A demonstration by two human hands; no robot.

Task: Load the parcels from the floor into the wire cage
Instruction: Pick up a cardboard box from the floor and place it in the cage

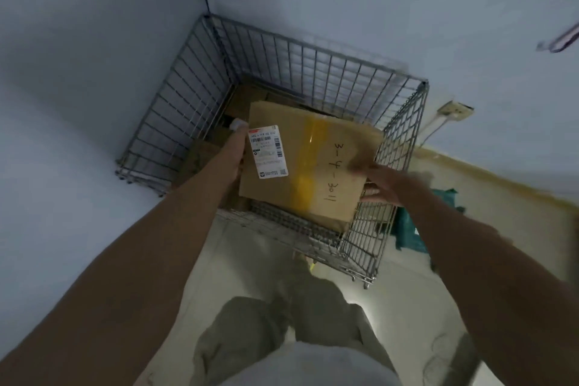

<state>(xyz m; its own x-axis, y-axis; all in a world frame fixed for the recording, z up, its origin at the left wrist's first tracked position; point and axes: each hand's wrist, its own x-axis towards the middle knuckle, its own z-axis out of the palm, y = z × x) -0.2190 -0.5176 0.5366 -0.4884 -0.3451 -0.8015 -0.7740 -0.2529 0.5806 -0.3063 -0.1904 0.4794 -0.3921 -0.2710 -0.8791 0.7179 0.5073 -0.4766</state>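
A brown cardboard parcel (pixel 308 163) with a white label, a strip of yellow tape and handwritten numbers hangs over the open top of the wire cage (pixel 313 63). My left hand (pixel 236 147) grips its left edge, fingers under the box. My right hand (pixel 380 183) holds the right edge, slightly blurred. Other cardboard parcels (pixel 203 157) lie lower inside the cage, partly hidden by the held box.
The cage stands in a corner between two pale walls. A teal bag (pixel 410 229) lies on the floor to the cage's right. A wall socket (pixel 456 110) with a cable is behind it. My legs and light floor tiles are below.
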